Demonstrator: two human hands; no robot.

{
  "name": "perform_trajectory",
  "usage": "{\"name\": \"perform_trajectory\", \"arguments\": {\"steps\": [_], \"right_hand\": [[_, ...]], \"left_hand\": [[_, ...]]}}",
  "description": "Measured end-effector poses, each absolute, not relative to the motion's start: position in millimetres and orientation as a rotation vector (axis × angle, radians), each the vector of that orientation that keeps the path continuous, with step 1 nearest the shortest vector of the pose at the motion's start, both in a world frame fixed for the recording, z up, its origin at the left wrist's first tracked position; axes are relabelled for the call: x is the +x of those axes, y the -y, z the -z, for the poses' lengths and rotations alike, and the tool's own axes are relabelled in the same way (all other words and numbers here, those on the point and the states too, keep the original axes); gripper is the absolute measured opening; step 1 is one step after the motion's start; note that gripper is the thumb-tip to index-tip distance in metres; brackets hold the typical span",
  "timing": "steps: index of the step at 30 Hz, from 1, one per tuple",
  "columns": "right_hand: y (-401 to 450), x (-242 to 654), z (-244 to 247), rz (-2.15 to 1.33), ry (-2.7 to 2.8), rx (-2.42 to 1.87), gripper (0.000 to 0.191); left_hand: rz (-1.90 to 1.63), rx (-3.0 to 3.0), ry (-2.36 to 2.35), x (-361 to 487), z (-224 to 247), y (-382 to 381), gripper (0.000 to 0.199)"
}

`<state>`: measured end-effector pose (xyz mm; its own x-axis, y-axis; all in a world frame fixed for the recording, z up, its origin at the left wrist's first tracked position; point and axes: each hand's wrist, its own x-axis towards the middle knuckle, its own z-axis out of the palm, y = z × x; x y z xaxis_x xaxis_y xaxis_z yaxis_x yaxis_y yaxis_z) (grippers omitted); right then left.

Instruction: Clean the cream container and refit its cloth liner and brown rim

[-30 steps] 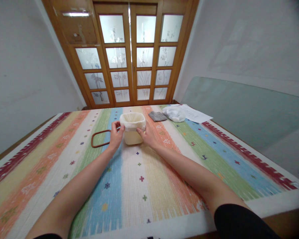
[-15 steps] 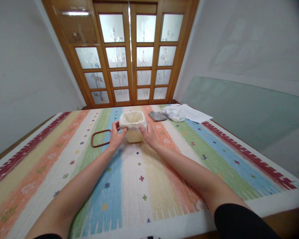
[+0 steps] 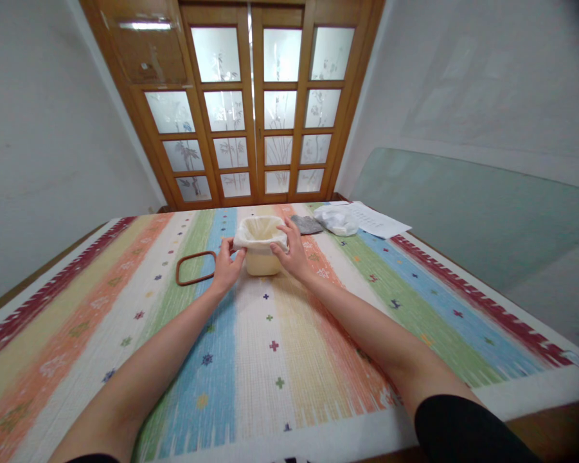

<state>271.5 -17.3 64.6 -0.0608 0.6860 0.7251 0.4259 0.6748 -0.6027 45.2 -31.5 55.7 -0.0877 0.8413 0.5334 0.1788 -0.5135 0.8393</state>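
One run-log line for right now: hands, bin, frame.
bin: upright, white liner over rim | left hand: at bin's left side | right hand: at its right side | brown frame: on tablecloth, beside left hand

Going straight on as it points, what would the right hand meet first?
Probably the white liner over the bin; the right hand seems to touch it, though depth is unclear.
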Motion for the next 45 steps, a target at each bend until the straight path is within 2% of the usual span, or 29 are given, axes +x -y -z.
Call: {"name": "perform_trajectory", "arguments": {"steps": [4,18,25,30,34,37,40,45], "right_hand": [[13.6,280.2,-68.5,-0.241,1.741,-0.882,0.062],[21.6,277.8,-72.8,-0.235,1.796,-0.849,0.052],[20.8,275.7,-73.0,-0.213,1.774,-0.849,0.040],[18.2,275.4,-72.6,-0.123,1.774,-0.814,0.034],[16.9,275.0,-72.7,-0.074,1.770,-0.787,0.032],[17.7,275.0,-73.8,-0.064,1.768,-0.775,0.032],[18.5,276.0,-75.4,-0.066,1.771,-0.742,0.033],[18.6,279.2,-79.7,-0.064,1.748,-0.722,0.034]], "left_hand": [[-1.605,1.651,-1.087,45.1,-59.6,33.0,0.017],[-1.521,1.360,-1.103,36.7,-46.3,15.6,0.029],[-1.436,1.438,-1.180,35.0,-47.6,12.2,0.023],[-1.144,1.810,-1.265,4.4,-66.4,-2.1,0.018],[-0.908,2.063,-1.749,-45.2,-76.2,-18.4,0.016],[-0.706,2.070,-2.145,-88.2,-70.6,-26.7,0.024],[-0.436,1.934,-2.330,-124.4,-59.0,-29.2,0.035],[-0.361,1.833,-2.312,-148.2,-48.0,-28.6,0.022]]}}
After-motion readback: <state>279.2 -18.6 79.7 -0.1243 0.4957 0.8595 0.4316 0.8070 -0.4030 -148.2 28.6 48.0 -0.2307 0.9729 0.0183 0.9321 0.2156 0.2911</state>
